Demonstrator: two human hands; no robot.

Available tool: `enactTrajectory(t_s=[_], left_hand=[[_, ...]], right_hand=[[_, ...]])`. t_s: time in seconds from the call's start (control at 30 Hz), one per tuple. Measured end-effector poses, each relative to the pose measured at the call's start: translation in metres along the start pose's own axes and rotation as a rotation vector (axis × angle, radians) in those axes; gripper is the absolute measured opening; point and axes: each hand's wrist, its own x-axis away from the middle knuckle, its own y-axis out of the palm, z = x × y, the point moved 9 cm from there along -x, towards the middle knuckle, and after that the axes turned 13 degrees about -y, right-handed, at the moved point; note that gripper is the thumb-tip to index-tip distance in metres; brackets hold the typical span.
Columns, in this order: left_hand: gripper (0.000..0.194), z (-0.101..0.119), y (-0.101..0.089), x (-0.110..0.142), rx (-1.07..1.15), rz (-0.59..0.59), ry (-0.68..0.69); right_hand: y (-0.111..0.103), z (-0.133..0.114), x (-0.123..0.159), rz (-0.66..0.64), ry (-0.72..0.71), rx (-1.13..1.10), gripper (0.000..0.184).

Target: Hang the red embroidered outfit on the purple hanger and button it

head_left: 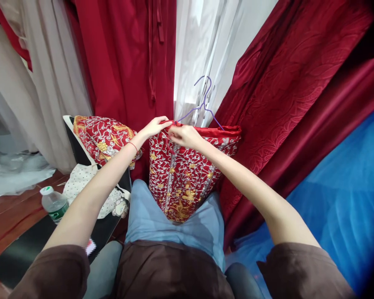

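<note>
A red embroidered skirt (187, 174) with silver and gold beadwork hangs in front of my knees, its lower part between my thighs. Its plain red waistband (227, 132) runs along the top. A purple wire hanger (205, 101) rises from the waistband, hook upward. My left hand (158, 126) pinches the waistband at its left end, thumb pointing right. Just beside it my right hand (184, 136) is closed, fingers bent and slightly blurred, on what looks like a thin red ribbon at the skirt's top. The fingertips partly hide it.
On the left, a matching embroidered piece (102, 139) lies over a black chair with a white edge. A dotted white bag (81, 182) and a water bottle (54, 203) rest on a black surface. Red gowns (127, 62) hang ahead and right; blue tulle (339, 199) spreads at right.
</note>
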Motion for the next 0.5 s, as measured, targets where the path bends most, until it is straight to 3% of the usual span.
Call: enactTrajectory(t_s=[0.1,0.17,0.23,0.3,0.4,0.5], left_hand=[[0.025,-0.012,-0.009,-0.002,-0.005,0.136,-0.065],[0.026,-0.018,-0.014,-0.001,-0.032,0.228,-0.116],[0.030,-0.019,-0.014,0.002,-0.083,0.244,-0.135],[0.033,-0.016,-0.009,0.005,-0.157,0.203,-0.133],[0.039,-0.011,-0.003,0.009,-0.285,0.151,-0.117],[0.045,-0.008,0.002,0.013,-0.425,0.166,-0.108]], right_hand=[[-0.042,0.056,-0.009,0.414,0.281,-0.234,0.026],[-0.052,0.085,-0.010,0.504,0.362,-0.346,0.034],[-0.053,0.103,-0.004,0.489,0.430,-0.408,0.035],[-0.052,0.105,0.009,0.436,0.488,-0.425,0.029],[-0.048,0.082,0.031,0.349,0.544,-0.422,0.020],[-0.018,0.046,0.041,0.125,0.627,-0.471,0.019]])
